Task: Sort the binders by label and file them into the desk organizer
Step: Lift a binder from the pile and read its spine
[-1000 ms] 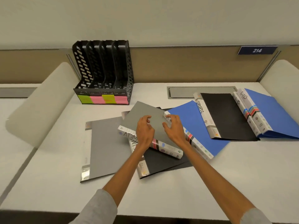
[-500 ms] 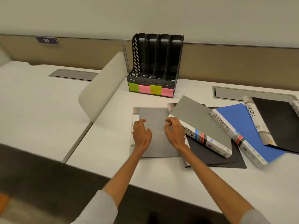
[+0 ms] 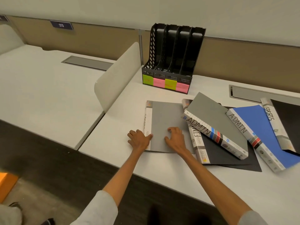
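I've got both hands on the flat grey binder [image 3: 167, 125] lying at the left of the pile, front-centre on the desk [image 3: 186, 181]. Left hand [image 3: 139, 139] sits at its spine edge, fingers loosely spread, thumb tip on the white spine strip; can't tell if anything's gripped yet. Right hand [image 3: 176, 138] lies palm-down on the grey cover, fingers curled a bit, pressing, not clasping. Spine text on this one is too blurred to read.

Organizer [image 3: 172, 57] stands upright at the back by the partition, 4 slots, w/ green & pink notes [image 3: 165, 84] along its front base; nothing visible in the slots.

To the right: a grey ADMIN binder [image 3: 214, 124] leans over a black FIN… binder [image 3: 217, 151], then a blue ADMIN binder [image 3: 259, 135], then a black SPORTS binder [image 3: 285, 117] at the frame edge. The flat binder touches the FIN… spine on its right side.
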A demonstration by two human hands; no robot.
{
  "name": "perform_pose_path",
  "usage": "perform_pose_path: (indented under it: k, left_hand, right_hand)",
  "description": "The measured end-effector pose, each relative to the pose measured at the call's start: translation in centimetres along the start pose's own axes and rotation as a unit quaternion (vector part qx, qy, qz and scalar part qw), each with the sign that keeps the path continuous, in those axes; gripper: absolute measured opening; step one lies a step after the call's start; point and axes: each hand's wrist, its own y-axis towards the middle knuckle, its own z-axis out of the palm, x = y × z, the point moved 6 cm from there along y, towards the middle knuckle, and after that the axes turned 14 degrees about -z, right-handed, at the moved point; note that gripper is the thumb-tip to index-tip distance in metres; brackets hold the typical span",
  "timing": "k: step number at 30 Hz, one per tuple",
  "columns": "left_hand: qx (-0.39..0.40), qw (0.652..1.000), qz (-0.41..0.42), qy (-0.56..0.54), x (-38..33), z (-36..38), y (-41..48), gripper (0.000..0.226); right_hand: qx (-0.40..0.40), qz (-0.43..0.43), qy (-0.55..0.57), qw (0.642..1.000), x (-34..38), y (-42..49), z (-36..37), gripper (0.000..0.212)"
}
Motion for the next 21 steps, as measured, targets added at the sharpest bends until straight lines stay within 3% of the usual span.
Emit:
perform_pose_path:
  k: [7,13,16,21]
  left_hand:
    - [0.09,0.989,-0.05,-0.102,-1.6,0.0,-0.5,0.06]
    - [0.152,0.928,-0.104,-0.324,-1.8,0.6,-1.2,0.04]
    - [0.142,0.904,-0.099,-0.391,-2.2,-0.3,-2.1,0.039]
    - [0.103,0.87,-0.096,-0.473,-2.8,-2.1,-2.3,0.057]
  right_hand:
    - [0.018,0.017,-0.019,1.0,-0.3,0.3,0.3,0.045]
    - [0.04,0.023,-0.026,0.999,-1.1,0.6,-0.5,0.045]
    - [0.037,0.027,-0.006,0.999,-1.2,0.7,-0.9,0.045]
    - [0.014,0.004,0.027,1.0,0.1,1.2,-1.7,0.044]
